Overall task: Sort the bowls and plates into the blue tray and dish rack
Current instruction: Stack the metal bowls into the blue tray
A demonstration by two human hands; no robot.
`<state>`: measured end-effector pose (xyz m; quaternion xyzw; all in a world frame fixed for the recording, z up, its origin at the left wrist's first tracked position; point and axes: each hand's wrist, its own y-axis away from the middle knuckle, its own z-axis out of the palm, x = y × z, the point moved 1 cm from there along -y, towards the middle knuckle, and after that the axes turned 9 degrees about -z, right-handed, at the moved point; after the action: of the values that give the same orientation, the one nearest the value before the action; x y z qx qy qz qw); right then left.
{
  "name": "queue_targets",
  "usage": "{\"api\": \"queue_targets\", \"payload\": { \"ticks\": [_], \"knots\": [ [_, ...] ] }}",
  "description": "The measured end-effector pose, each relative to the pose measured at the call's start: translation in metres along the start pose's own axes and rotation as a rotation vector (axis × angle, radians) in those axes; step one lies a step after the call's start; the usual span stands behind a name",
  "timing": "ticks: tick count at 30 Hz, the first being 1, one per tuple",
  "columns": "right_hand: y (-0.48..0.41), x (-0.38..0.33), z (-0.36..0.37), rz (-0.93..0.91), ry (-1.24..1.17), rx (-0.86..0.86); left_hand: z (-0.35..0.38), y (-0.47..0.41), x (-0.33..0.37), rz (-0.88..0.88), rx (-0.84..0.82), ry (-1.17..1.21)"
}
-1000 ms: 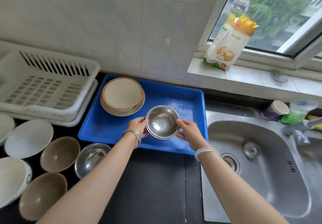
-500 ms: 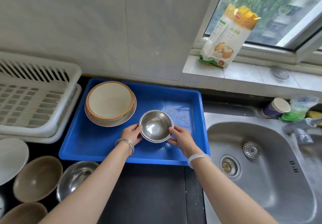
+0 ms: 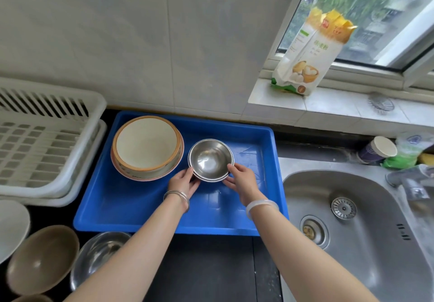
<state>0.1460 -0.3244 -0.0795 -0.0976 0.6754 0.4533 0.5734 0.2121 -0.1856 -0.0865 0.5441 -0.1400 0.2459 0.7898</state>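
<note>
Head view: steel bowl (image 3: 210,158) beside cream bowl (image 3: 146,143), inside blue tray (image 3: 131,205).

Head-worn view, steeply down, close over blue tray (image 3: 141,212)

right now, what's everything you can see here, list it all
blue tray: 1, blue, counter centre
steel bowls: nested stack, silver, in tray
cream bowl: 1, orange rim, on plate in tray
plate: 1, pinkish rim, under cream bowl
dish rack: 1, white, left of tray
brown bowls: 2, brown, counter bottom left
loose steel bowl: 1, silver, counter before tray
white dish: 1, white, left edge
sink: 1, steel, right
flour bag: 1, white-yellow, windowsill
paper cup: 1, purple, behind sink
hands: 2, left hand and right hand grip the steel bowls
</note>
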Motion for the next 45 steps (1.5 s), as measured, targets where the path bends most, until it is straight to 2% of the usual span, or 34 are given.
{"api": "queue_targets", "payload": {
  "ticks": [15,23,32,40,45],
  "knots": [
    [-0.030,-0.020,0.027,-0.004,-0.050,0.011,0.024,-0.020,0.014,0.069,0.000,0.152],
    [-0.027,-0.018,0.028,0.006,-0.055,0.012,0.025,-0.022,0.013,0.069,0.024,0.149],
    [0.009,-0.023,0.010,-0.092,0.162,-0.017,0.009,0.003,-0.003,0.139,0.080,-0.158],
    [0.094,-0.020,0.012,-0.223,0.345,-0.252,-0.045,0.077,-0.005,0.423,0.154,-0.630],
    [0.148,0.019,0.030,-0.206,0.489,-0.457,-0.112,0.133,-0.027,0.495,0.330,-0.669]
  ]
}}
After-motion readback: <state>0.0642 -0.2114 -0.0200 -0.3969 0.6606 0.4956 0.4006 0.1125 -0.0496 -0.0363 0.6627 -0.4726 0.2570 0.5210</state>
